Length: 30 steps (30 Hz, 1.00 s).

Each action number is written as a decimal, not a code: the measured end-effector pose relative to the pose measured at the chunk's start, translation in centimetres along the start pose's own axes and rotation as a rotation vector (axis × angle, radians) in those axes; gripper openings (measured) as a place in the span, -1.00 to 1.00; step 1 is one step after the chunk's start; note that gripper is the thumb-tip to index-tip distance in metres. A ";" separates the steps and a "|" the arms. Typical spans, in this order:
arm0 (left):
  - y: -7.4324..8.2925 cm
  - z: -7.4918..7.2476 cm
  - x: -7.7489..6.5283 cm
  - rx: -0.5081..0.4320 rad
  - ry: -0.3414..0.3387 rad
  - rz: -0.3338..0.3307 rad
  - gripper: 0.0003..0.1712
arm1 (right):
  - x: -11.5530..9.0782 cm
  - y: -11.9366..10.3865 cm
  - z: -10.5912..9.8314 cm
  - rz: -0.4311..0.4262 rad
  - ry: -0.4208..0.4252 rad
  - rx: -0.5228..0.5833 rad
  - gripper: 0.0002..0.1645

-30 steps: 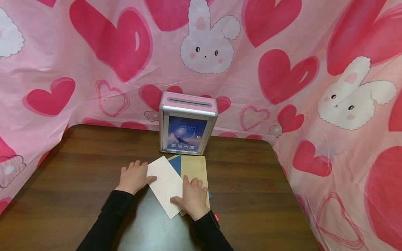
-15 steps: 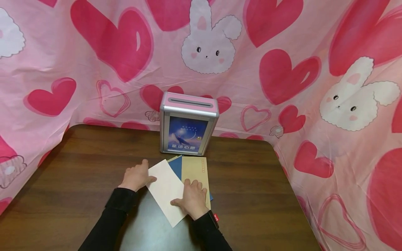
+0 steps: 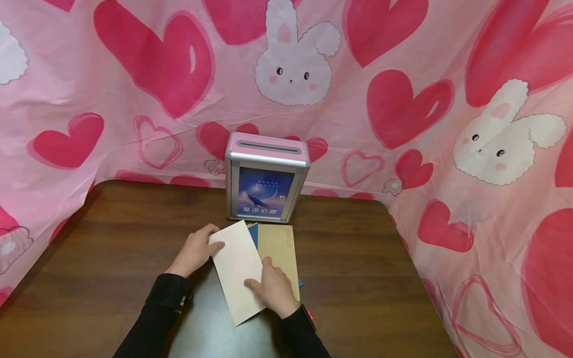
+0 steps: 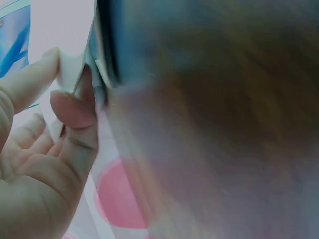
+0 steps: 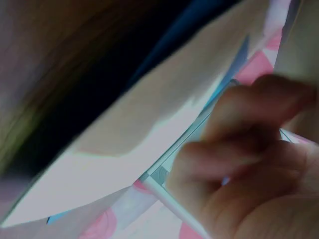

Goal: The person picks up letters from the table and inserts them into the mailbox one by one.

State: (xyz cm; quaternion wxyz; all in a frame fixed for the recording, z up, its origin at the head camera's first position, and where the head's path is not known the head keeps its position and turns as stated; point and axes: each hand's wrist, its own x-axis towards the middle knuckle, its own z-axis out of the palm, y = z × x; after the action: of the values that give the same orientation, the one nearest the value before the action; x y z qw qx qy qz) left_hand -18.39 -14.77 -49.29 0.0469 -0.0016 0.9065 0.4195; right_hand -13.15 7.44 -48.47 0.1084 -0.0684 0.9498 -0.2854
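A blank white paper rectangle (image 3: 237, 273) is tilted above the stack in the head view; I cannot tell whether it is a card or an envelope. My left hand (image 3: 193, 253) pinches its upper left edge, thumb in front and fingers behind, as the left wrist view confirms. My right hand (image 3: 275, 287) holds its lower right edge, with the thumb on the front face. In the right wrist view its curled fingers (image 5: 219, 154) are blurred. Beneath lie a tan envelope (image 3: 278, 241) with small red boxes and a blue one (image 3: 253, 234), mostly covered.
Behind the envelopes stands a silver-framed box (image 3: 267, 179) with a slot in its pink top and a blue picture on its front. A brown wooden table (image 3: 358, 278) extends to both sides. Pink cloth (image 3: 179, 149) with hearts and rabbits hangs around the table's far side.
The white paper has turned more upright, its lower end swinging left and its top moving up toward the box. My left fingers have closed behind its edge; my right fingers have curled further.
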 end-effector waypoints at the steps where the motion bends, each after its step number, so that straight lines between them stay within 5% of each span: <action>1: 0.2 -0.2 0.0 -0.015 0.020 0.032 -0.52 | -0.1 0.0 -0.2 -0.012 -0.014 0.039 -0.41; 7: 1.4 -1.5 -0.1 -0.099 0.103 0.138 -0.60 | -0.2 0.2 -1.5 -0.098 -0.097 0.325 -0.72; 12: 2.3 -2.2 0.0 -0.124 0.154 0.175 -0.61 | -0.2 0.6 -1.9 -0.091 -0.175 0.530 -0.79; 22: 5.9 -3.3 -1.2 -0.331 0.183 0.152 -0.46 | -0.7 0.7 -3.5 -0.071 -0.108 0.557 -0.75; 30: 9.5 -5.1 -3.0 -0.328 0.167 0.290 -0.59 | -0.7 0.5 -6.2 -0.202 -0.012 0.534 -0.72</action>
State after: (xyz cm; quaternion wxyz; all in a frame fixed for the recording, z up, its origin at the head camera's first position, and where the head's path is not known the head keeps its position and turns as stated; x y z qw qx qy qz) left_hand -16.26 -12.60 -38.47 -0.0897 0.0865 0.8177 0.5620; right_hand -14.06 11.30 -43.60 0.0991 -0.1336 0.8288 -0.5343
